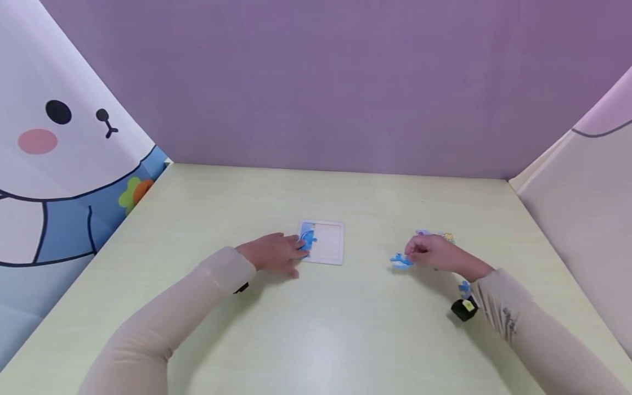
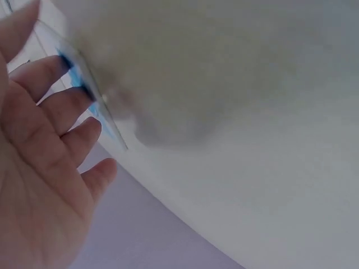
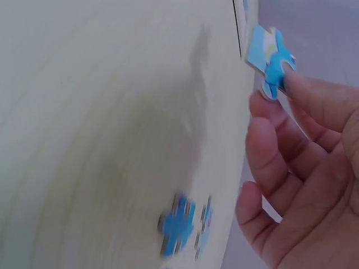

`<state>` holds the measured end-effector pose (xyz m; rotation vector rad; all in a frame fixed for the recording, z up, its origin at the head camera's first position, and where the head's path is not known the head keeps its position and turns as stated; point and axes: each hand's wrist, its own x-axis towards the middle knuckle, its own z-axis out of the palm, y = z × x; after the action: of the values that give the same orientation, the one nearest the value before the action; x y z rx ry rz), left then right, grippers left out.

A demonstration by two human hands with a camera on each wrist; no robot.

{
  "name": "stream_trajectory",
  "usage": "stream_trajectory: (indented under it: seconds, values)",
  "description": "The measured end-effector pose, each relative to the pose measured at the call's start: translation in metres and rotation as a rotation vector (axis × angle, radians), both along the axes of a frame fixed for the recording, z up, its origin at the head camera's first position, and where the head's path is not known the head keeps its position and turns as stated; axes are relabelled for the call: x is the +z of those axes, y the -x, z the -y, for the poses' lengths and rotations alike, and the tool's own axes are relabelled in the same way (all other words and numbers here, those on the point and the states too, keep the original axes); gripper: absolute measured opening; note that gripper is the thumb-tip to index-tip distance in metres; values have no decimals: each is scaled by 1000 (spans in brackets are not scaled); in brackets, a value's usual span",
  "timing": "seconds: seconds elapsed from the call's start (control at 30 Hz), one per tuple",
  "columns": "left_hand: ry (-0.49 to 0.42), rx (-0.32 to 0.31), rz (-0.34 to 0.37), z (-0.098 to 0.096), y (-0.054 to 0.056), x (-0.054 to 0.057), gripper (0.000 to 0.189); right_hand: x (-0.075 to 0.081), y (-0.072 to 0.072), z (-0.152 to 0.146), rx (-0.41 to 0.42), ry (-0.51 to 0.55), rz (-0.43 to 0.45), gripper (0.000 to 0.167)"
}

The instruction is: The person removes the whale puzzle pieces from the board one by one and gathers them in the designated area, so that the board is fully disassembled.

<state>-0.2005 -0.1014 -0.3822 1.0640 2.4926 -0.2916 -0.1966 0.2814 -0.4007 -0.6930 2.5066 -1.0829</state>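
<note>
A square white puzzle board (image 1: pixel 329 244) lies mid-table, with blue puzzle pieces (image 1: pixel 308 236) fitted along its left side. My left hand (image 1: pixel 276 253) rests at the board's left edge, fingers loosely spread, fingertips over the blue pieces. In the left wrist view, the fingertips (image 2: pixel 84 96) overlap the board's rim. Off to the right, my right hand (image 1: pixel 434 253) pinches a blue and white puzzle piece (image 3: pixel 272 61) between thumb and index finger. That piece is held above the table, its shadow below it.
Several loose puzzle pieces lie around the right hand, including a yellow one (image 1: pixel 448 237), a pinkish one (image 1: pixel 422 232) and a blue one (image 1: pixel 464 288) near the right wrist. A purple wall (image 1: pixel 326 88) stands behind the table (image 1: pixel 306 340), with printed cloth at both sides.
</note>
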Motion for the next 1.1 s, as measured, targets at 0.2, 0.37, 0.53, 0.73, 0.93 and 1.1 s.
stream_trajectory:
  seconds: [0.2,0.37,0.53,0.73,0.93,1.1]
  values:
    - [-47,84,70,5,-8,-4,70,0,-8,-23,46,22,91,6]
    - [-82,67,65,7,-11,-3,70,2,-14,-38,24,-39,112,7]
    - [-125,55,80,9,-12,-2,70,4,-18,-51,-5,-46,142,7]
    - [-121,75,112,6,-14,0,65,4,-22,-59,-8,-45,177,7]
    - [-88,83,93,7,-18,-1,64,6,-22,-63,-26,-62,246,5]
    - [-94,88,98,8,-19,0,65,5,-23,-65,-52,-87,301,5]
